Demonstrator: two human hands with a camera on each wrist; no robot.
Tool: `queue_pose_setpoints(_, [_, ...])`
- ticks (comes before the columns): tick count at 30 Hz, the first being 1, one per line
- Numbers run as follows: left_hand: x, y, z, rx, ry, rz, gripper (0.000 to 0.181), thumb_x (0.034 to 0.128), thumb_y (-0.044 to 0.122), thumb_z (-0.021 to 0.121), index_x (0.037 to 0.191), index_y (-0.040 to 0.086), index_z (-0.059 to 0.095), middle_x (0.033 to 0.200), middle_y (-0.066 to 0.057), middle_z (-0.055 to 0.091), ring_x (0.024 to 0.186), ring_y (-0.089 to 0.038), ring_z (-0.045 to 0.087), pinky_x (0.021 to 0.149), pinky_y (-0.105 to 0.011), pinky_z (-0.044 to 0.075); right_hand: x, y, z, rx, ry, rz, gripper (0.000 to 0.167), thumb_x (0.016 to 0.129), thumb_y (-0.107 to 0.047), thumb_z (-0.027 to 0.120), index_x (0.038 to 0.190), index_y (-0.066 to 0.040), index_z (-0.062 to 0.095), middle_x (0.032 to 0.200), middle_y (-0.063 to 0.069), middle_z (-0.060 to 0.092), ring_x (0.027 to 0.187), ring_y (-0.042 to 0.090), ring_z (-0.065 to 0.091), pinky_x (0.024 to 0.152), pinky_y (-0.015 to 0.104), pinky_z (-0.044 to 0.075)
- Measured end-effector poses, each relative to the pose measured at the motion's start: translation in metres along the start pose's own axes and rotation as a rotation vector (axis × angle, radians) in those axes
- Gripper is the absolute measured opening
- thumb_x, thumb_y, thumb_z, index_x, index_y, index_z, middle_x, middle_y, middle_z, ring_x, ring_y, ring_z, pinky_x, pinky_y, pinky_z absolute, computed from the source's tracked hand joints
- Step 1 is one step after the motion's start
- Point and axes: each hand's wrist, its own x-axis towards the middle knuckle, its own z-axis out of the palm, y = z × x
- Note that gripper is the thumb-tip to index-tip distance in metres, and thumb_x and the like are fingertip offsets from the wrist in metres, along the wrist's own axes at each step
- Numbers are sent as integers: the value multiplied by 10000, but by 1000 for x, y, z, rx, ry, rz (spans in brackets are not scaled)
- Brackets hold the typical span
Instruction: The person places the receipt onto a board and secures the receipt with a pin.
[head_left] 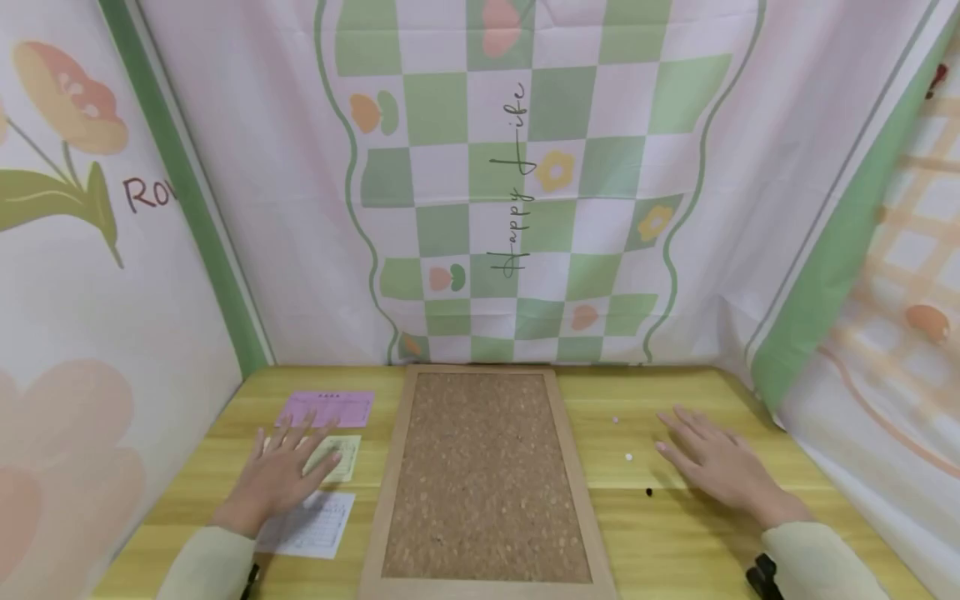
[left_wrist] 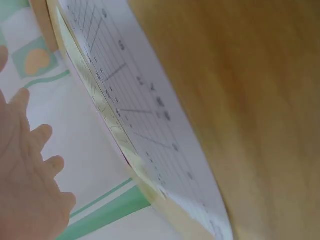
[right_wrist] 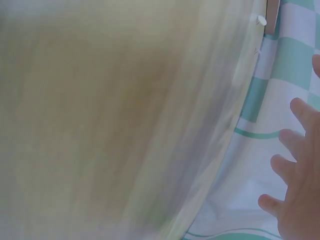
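Note:
A wood-framed cork board [head_left: 480, 475] lies in the middle of the table. Left of it are three printed paper slips: a pink slip [head_left: 337, 408], a yellow-green slip [head_left: 347, 458] and a white slip [head_left: 318, 527]. My left hand [head_left: 281, 479], fingers spread, is over these slips and holds nothing. To the board's right sit three small push pins: a pinkish pin [head_left: 616, 420], a white pin [head_left: 628, 457] and a black pin [head_left: 648, 492]. Beside them my right hand [head_left: 723, 471] has its fingers spread, holding nothing. In the right wrist view, the white pin [right_wrist: 261, 20] lies near the board.
The wooden table [head_left: 675, 550] is bounded at the back by a green-and-white checked curtain [head_left: 562, 250]. More patterned cloth hangs along the left and right sides.

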Motion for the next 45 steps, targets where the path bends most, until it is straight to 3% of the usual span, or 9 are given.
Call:
queue_pose_setpoints(5, [1,-1,3,-65,-30,-19,626,1037,495,443,1540,125,396,1562,-244,319,1380,-564,275,1044,-764,117,3,-10,-1,41,16,-24,622,1050,-471,451,1536,-86,395,1563,242,321,1383,519,303,987,776,198])
queue_pose_setpoints(13, [3,2,0,-241,-91,-78,646,1055,443,431,1561,56,319,1570,-288,258,1406,-555,215,1060,-739,141,8,-28,-1,127,47,-96,557,1040,-404,518,1477,-61,481,1535,242,371,1365,512,343,1012,737,238])
queue_pose_setpoints(21, [3,-2,0,-297,-44,4,615,1011,290,578,1488,-52,394,1469,-333,401,1337,-566,340,1023,-717,279,17,-46,6,192,26,-172,506,1028,-356,567,1456,-90,519,1476,210,472,1330,470,426,1036,690,282])
queue_pose_setpoints(31, [11,-2,2,-397,-45,3,486,1008,184,594,1419,-53,489,1417,-290,487,1302,-517,421,1044,-669,304,21,-71,18,208,13,-272,491,994,-309,638,1392,-30,574,1424,203,530,1305,454,469,1022,659,340])
queue_pose_setpoints(45, [24,-6,-1,-452,-92,-57,448,1039,180,539,1437,-19,488,1447,-271,467,1324,-498,409,1052,-656,308,28,-99,28,315,-177,-327,539,1012,-349,606,1431,-17,530,1472,228,466,1330,438,437,1043,610,348])
